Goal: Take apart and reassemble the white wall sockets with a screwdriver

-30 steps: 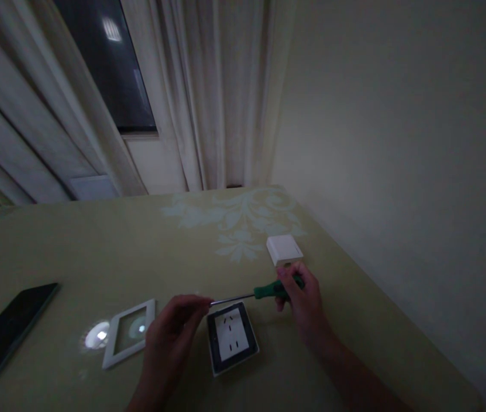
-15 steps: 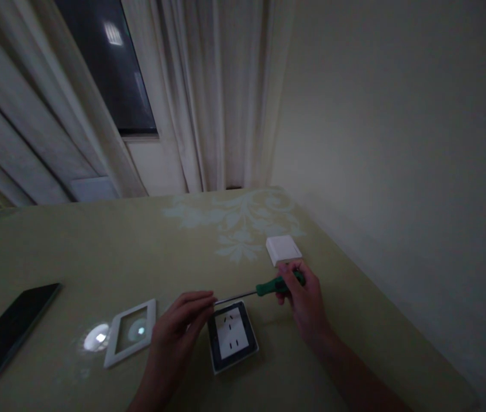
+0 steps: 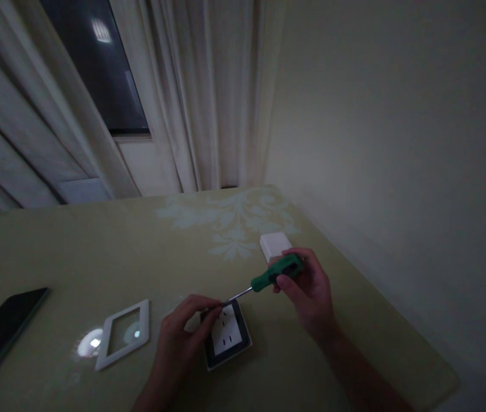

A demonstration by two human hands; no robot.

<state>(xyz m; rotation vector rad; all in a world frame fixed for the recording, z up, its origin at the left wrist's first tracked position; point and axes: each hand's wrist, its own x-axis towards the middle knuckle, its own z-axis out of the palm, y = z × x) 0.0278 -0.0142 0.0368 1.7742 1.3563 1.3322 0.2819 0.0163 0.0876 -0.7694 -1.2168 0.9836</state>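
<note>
A wall socket module [image 3: 226,336], white face in a dark surround, lies flat on the yellow-green table [image 3: 97,246]. My left hand [image 3: 181,337] rests at its left edge with fingers pinched together at the tip of a screwdriver, above the socket's top left corner. My right hand [image 3: 310,292] is closed around the green handle of that screwdriver [image 3: 268,277], whose metal shaft slants down and left to the socket. What the left fingertips pinch is too small to make out.
A white frame plate [image 3: 123,335] lies left of the socket beside a bright light reflection. A white square box [image 3: 274,245] sits behind my right hand. A dark phone [image 3: 0,332] lies at the far left. The wall runs along the table's right edge; curtains hang behind.
The screwdriver handle rose and its shaft tilted down toward the socket's top left corner. My left fingers moved down onto the socket's edge with the tip.
</note>
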